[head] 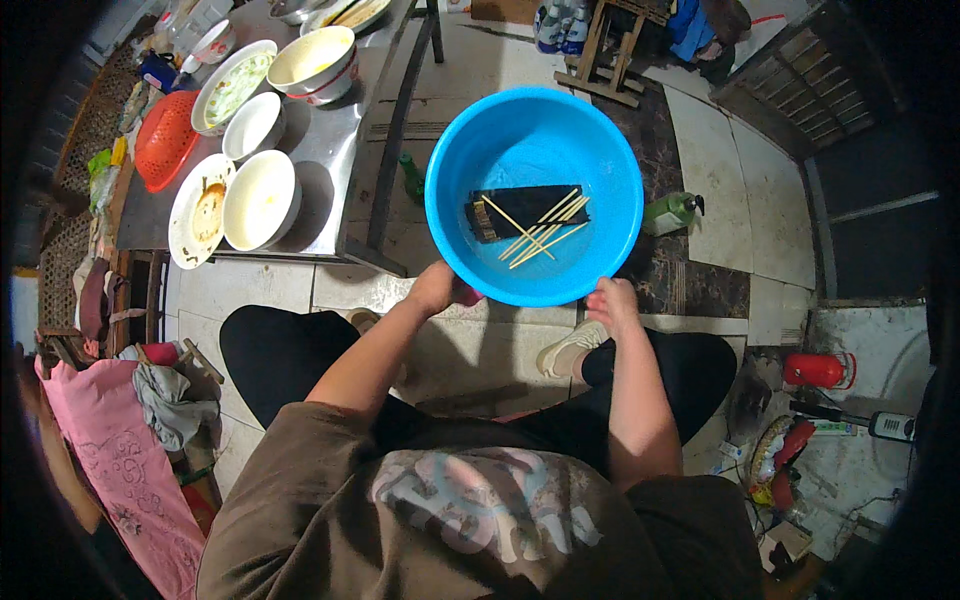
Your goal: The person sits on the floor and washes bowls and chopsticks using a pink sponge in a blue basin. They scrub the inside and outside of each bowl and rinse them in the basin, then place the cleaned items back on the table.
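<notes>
My left hand (436,289) grips the lower left side of a blue plastic basin (534,292), with something pink at its fingertips. At the basin's lower right side, my right hand (613,304) holds the rim. Inside the basin are several pale wooden chopsticks (534,238), some crossing one another. They lie partly over a dark flat item (529,202) that may be a cloth or wrapper. What the fingers do beneath the basin is hidden.
To the left, a metal table (319,150) bears white bowls (259,201), a soiled plate (202,210) and a red colander (166,139). A green pump bottle (670,213) stands right of the basin. A green glass bottle (412,178) stands left of it.
</notes>
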`<move>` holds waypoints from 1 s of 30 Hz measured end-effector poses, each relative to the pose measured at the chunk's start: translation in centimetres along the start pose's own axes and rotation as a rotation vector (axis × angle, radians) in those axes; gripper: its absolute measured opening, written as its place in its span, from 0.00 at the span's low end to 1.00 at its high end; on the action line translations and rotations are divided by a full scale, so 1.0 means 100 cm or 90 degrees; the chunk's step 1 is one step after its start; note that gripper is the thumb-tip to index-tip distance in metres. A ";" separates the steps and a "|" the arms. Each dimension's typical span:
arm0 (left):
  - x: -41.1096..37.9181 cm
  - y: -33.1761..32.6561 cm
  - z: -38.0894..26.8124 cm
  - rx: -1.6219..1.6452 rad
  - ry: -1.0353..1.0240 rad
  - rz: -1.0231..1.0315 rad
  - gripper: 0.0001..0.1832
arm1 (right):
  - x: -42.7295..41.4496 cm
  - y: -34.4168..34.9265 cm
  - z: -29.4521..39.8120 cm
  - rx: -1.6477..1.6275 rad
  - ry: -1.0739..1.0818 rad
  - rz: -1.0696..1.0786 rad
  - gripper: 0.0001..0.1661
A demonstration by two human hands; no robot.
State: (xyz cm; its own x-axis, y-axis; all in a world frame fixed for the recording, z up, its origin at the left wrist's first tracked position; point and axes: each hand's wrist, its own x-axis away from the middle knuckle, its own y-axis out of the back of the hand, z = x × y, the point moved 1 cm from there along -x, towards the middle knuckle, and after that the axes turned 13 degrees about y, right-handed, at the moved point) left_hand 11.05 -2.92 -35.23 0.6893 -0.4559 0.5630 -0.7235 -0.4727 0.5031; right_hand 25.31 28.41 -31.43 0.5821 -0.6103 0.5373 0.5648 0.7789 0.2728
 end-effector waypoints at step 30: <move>-0.021 0.021 -0.119 0.093 -0.129 -0.136 0.12 | -0.048 -0.088 0.118 -0.533 -0.032 0.267 0.19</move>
State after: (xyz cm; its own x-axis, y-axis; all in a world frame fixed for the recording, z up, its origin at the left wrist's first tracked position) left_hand 7.65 5.99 -27.59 0.8286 -0.4687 0.3062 -0.5594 -0.6701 0.4879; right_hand 10.64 26.18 -27.05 0.8190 -0.2808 0.5003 0.5625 0.5650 -0.6037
